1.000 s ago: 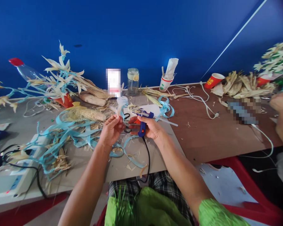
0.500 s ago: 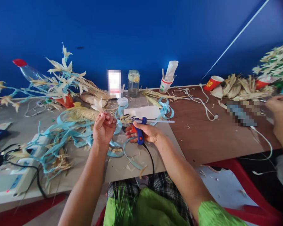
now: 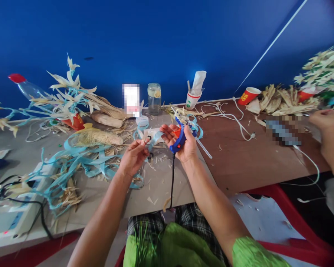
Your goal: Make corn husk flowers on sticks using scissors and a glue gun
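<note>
Right hand (image 3: 183, 142) wrapped around a blue glue gun (image 3: 179, 138), lifted off the table (image 3: 239, 163), nozzle aimed left and away, clear glue stick (image 3: 202, 147) trailing out to the right, black cord (image 3: 172, 181) dropping toward the lap. Left hand (image 3: 133, 157) pinched on a small pale husk piece (image 3: 148, 136) with a blue ribbon strip (image 3: 156, 138), held just left of the gun's nozzle, near but apart. Gun's long axis slanted from lower right to upper left, toward that pinch. Beyond: tangled blue ribbon (image 3: 80, 159), a glass jar (image 3: 154, 98), a paper cup (image 3: 192, 99). At far right, another person's hand (image 3: 327, 120).
</note>
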A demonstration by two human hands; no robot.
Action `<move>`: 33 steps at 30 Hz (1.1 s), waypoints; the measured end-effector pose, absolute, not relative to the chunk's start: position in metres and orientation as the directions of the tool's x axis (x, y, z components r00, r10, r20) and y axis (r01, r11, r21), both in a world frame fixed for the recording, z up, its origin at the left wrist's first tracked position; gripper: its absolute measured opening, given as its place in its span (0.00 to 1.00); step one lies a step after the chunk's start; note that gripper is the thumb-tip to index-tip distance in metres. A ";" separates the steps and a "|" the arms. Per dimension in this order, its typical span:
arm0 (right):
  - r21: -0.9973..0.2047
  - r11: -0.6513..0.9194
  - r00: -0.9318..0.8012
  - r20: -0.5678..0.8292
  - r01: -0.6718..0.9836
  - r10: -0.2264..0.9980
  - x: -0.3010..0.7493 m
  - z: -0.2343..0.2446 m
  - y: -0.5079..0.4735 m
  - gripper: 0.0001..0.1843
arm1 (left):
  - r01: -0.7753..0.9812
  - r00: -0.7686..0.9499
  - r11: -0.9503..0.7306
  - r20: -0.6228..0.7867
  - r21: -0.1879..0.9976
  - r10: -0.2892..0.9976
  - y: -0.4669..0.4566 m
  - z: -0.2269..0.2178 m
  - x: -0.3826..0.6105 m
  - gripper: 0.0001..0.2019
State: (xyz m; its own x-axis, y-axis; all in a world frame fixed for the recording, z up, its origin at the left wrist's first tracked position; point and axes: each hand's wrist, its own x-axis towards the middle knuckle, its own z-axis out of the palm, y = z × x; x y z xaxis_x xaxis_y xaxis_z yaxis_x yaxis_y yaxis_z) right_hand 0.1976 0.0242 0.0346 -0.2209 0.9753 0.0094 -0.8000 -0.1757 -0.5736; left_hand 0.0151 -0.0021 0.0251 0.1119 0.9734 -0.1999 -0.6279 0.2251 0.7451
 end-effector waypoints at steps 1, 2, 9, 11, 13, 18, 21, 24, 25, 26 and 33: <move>-0.573 -0.172 -0.221 0.015 -0.801 0.975 0.198 0.035 0.024 0.21 | -0.619 0.105 0.232 -0.214 0.750 0.971 -0.002 0.025 0.015 0.10; -0.572 -0.167 -0.219 0.023 -0.803 0.975 0.198 0.036 0.023 0.21 | -0.608 0.115 0.249 -0.227 0.754 0.967 -0.002 0.025 0.014 0.10; -0.502 -0.150 -0.219 0.081 -0.852 0.972 0.200 0.032 0.025 0.18 | -0.442 0.361 0.456 -0.312 0.773 0.879 -0.003 0.021 0.009 0.10; -0.511 -0.149 -0.218 0.077 -0.846 0.973 0.200 0.031 0.026 0.18 | -0.434 0.278 0.381 -0.281 0.817 0.919 -0.003 0.021 0.010 0.10; -0.544 -0.135 -0.200 0.062 -0.828 0.978 0.200 0.032 0.026 0.19 | -0.463 0.198 0.295 -0.227 0.836 0.954 -0.003 0.023 0.011 0.09; -0.613 -0.119 -0.143 -0.010 -0.781 0.990 0.196 0.033 0.025 0.20 | -0.588 0.223 0.235 -0.124 0.774 0.967 -0.007 0.026 0.017 0.09; -0.627 -0.139 -0.188 0.012 -0.767 0.982 0.191 0.031 0.023 0.20 | -0.584 0.296 0.300 -0.147 0.754 0.944 -0.009 0.024 0.022 0.11; -0.659 -0.141 -0.209 0.025 -0.738 0.978 0.189 0.029 0.023 0.20 | -0.589 0.357 0.341 -0.143 0.732 0.923 -0.010 0.023 0.021 0.11; -0.671 -0.129 -0.195 0.024 -0.730 0.981 0.189 0.028 0.023 0.20 | -0.598 0.362 0.342 -0.137 0.725 0.922 -0.010 0.024 0.020 0.12; -0.678 -0.109 -0.174 0.028 -0.727 0.984 0.190 0.028 0.023 0.19 | -0.605 0.366 0.344 -0.132 0.718 0.921 -0.010 0.025 0.018 0.12; -0.664 0.014 -0.034 0.059 -0.748 0.998 0.195 0.030 0.028 0.16 | -0.495 0.418 0.403 -0.196 0.770 0.887 -0.008 0.024 0.012 0.09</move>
